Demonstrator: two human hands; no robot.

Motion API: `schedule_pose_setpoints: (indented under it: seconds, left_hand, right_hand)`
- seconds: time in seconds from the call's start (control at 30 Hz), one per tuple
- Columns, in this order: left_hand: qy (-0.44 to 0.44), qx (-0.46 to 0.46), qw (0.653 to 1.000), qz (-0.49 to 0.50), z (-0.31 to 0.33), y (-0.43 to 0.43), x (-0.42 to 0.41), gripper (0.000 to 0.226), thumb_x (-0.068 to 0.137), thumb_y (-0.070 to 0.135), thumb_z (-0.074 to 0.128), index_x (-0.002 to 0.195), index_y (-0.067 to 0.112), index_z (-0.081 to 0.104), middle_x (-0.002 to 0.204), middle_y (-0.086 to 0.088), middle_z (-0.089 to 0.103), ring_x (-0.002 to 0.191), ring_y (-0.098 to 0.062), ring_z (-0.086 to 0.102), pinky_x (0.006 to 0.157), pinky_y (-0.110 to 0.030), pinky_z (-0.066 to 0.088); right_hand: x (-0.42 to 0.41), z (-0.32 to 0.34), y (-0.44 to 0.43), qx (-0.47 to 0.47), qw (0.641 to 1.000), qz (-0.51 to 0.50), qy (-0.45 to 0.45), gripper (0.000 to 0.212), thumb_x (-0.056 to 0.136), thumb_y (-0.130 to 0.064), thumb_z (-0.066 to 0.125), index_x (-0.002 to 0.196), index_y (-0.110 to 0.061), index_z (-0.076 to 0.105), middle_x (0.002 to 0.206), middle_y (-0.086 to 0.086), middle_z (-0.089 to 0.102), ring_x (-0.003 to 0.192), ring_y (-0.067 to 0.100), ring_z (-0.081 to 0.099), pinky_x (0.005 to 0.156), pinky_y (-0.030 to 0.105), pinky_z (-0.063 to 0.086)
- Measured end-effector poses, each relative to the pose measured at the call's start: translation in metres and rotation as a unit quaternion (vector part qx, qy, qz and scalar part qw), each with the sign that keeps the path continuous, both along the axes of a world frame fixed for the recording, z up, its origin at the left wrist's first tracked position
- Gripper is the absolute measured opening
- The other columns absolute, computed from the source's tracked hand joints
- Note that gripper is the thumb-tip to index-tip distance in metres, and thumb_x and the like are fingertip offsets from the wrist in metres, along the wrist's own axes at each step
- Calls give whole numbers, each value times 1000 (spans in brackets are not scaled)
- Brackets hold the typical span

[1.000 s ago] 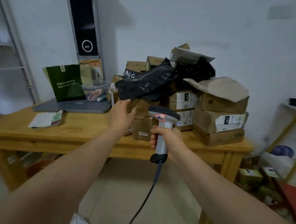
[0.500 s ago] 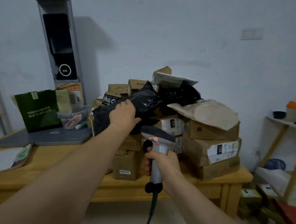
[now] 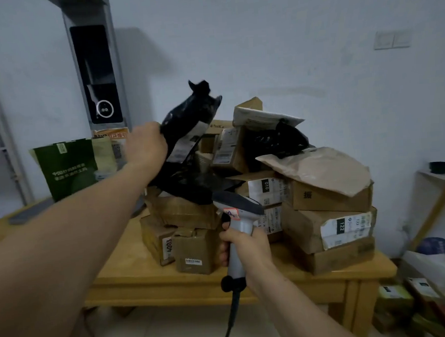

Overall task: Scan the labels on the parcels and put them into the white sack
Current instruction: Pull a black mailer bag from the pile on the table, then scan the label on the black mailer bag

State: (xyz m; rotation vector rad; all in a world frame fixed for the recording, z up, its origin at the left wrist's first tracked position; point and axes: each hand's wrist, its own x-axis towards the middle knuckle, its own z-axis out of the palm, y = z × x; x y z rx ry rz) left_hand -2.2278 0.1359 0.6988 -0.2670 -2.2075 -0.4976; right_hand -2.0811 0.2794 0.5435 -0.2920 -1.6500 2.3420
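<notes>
As the left hand (image 3: pixel 146 144) grips it, black parcel (image 3: pixel 189 112) tilts — crumpled, white-labelled.

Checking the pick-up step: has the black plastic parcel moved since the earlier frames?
Yes. The left hand has lifted the black plastic parcel up off the cardboard boxes; it lay flat across them before.

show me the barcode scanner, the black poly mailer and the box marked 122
barcode scanner (image 3: pixel 238 204): head view, dark top of its head
black poly mailer (image 3: pixel 188 112): head view, black film above its label
box marked 122 (image 3: pixel 306 228): head view, brown side left of label
</notes>
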Motion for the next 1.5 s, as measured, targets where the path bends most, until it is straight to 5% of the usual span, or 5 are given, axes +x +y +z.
schedule_pose_setpoints:
  seconds: [0.1,0.27,0.5,0.87,1.5]
  left_hand:
    - [15,138,990,-33,11,-39,13,19,93,11,51,89,1,67,83,-16,63,81,-33,62,61,-32,39]
    - [-5,326,945,-41,5,-111,41,23,91,14,62,110,3,70,106,-14,70,96,-30,65,89,-37,52]
    - [-29,484,874,-15,-43,-207,99,27,90,6,65,115,-2,65,98,-7,65,86,-25,64,82,-33,54]
    - [-39,471,877,80,-142,-320,139,23,89,12,68,111,7,70,82,4,66,67,-3,60,62,-22,50]
    - [-126,469,867,112,-253,-355,132,26,88,16,68,113,11,69,97,-1,69,92,-21,66,88,-44,55]
  right_hand:
    - [2,-1,-14,-3,1000,21,3,15,83,1,63,96,-5,64,51,3,60,42,16,55,43,24,46]
    - [12,-1,-63,25,995,93,-3,20,80,1,63,98,5,60,52,5,58,42,17,52,42,25,43]
    - [42,-4,-124,1,976,219,15,18,87,-10,63,100,2,60,56,8,56,43,19,51,43,25,43]
    - [59,-35,-201,141,948,284,-5,19,78,-4,74,71,-12,57,47,-1,55,39,12,48,42,24,43]
    - [64,-92,-223,233,935,263,-42,20,81,-2,69,70,-11,55,41,-4,49,34,12,44,40,25,39]
